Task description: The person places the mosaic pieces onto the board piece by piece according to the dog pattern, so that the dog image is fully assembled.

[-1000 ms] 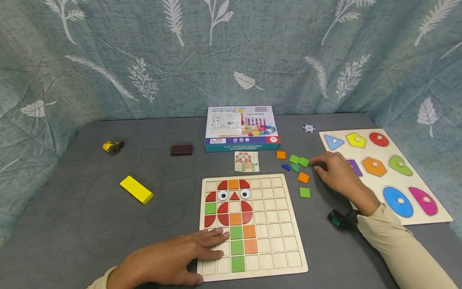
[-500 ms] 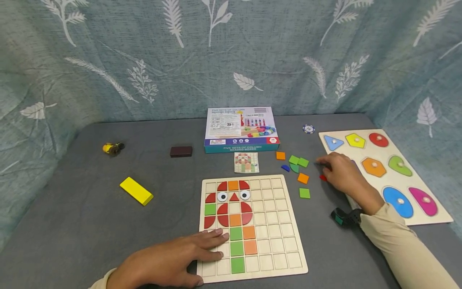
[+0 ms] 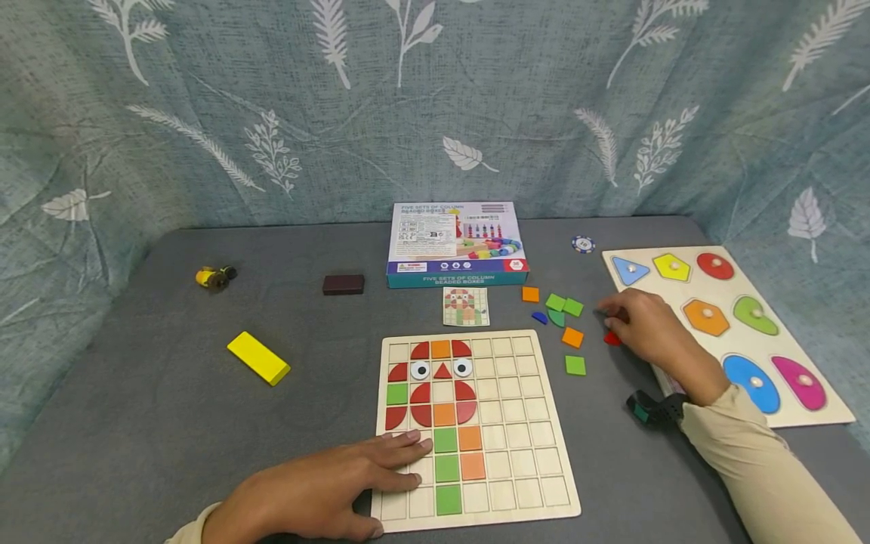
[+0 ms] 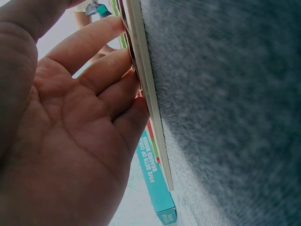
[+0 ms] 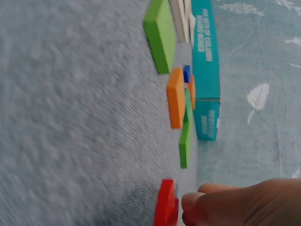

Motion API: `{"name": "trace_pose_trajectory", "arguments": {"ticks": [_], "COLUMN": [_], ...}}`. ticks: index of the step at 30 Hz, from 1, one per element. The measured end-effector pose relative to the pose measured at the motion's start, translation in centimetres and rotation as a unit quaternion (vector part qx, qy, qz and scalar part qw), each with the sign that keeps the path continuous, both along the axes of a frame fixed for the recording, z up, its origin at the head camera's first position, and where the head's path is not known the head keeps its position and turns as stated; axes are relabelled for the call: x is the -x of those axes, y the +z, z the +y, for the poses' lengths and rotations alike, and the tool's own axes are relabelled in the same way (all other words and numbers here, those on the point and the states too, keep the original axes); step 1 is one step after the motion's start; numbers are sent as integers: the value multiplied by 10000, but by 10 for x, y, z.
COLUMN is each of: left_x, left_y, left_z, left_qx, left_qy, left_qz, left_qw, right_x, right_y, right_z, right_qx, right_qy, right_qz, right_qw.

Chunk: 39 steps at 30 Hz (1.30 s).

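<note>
My left hand (image 3: 333,483) lies flat on the lower left of a wooden grid board (image 3: 526,483), fingers spread over its squares. In the left wrist view the fingertips (image 4: 134,106) rest along the board. Red, green and orange tiles with two round eye pieces form a figure on the grid. My right hand (image 3: 652,325) is low over the table, by the left edge of the shape puzzle (image 3: 659,283). A red piece (image 3: 612,338) shows beside its thumb, close to the fingers in the right wrist view; whether they pinch anything is hidden.
Loose green tiles (image 3: 575,366), orange tiles (image 3: 572,337) and a blue piece (image 3: 540,317) lie right of the board. Behind are a pattern card (image 3: 465,306), a box (image 3: 457,245) and a chip (image 3: 583,244). A yellow block (image 3: 258,358), dark block (image 3: 343,285) and small toy (image 3: 214,277) lie left.
My right hand has shifted slightly right and toward me, away from the green tiles, and the red piece has come into sight beside it. My left hand has stayed on the board.
</note>
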State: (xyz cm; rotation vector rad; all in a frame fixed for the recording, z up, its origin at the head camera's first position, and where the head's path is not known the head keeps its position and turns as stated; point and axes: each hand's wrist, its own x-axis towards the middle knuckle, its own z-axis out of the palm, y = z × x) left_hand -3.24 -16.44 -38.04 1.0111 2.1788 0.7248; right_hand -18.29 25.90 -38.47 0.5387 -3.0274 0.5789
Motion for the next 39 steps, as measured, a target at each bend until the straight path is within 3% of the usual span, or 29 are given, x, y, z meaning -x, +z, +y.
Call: {"name": "trace_pose_trajectory", "arguments": {"ticks": [17,23,34,39], "left_x": [1,0,0,0], "left_y": [0,0,0,0], "left_z": [1,1,1,1], "left_qx": [35,51,36,37], "left_qy": [18,33,56,31], "left_qz": [57,56,49,40], "left_qw": [10000,10000,10000,10000], "right_x": [-2,-5,-5,-6], "right_y": [6,5,10,12], "right_z": [-1,-3,-4,-5], "right_qx": [-238,-281,-436,-382], "right_qy": [451,474,426,423], "right_qz": [-355,-356,-839,-870], "right_qw": [9981,9978,9946,9946]}}
